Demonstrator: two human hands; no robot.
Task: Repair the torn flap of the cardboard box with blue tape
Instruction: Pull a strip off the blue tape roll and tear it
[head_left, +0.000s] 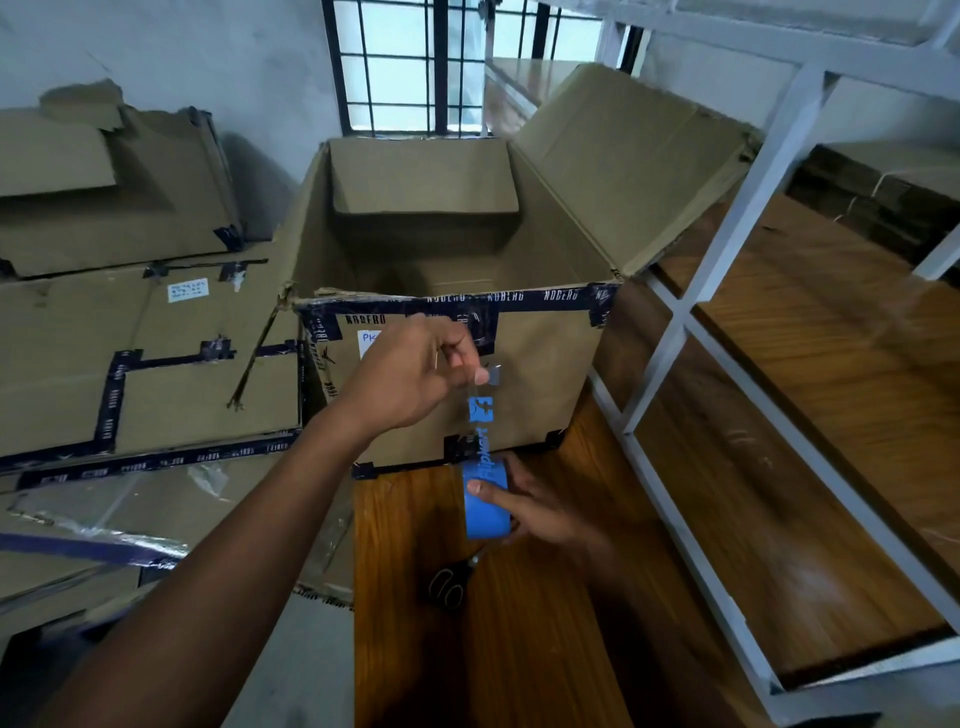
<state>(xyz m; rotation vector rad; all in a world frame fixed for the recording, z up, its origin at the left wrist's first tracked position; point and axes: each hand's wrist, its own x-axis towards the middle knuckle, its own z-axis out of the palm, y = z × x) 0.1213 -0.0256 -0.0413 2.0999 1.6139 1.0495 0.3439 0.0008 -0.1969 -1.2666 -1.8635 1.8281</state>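
An open cardboard box (545, 374) with dark printed tape along its edges stands on a wooden table, its top flaps raised. The near top edge at the left corner looks ragged and torn (311, 301). My right hand (540, 506) holds a blue tape roll (485, 512) low in front of the box. My left hand (410, 371) pinches the free end of the tape strip (480, 415), which stretches up from the roll against the box's front face. A pair of black-handled scissors (451, 584) lies on the table below the roll.
Flattened and stacked cardboard boxes (140, 322) fill the left side. The wooden table (519, 649) runs under the box. A white metal rack (727, 291) with wooden shelves stands close on the right. A barred window (431, 67) is behind.
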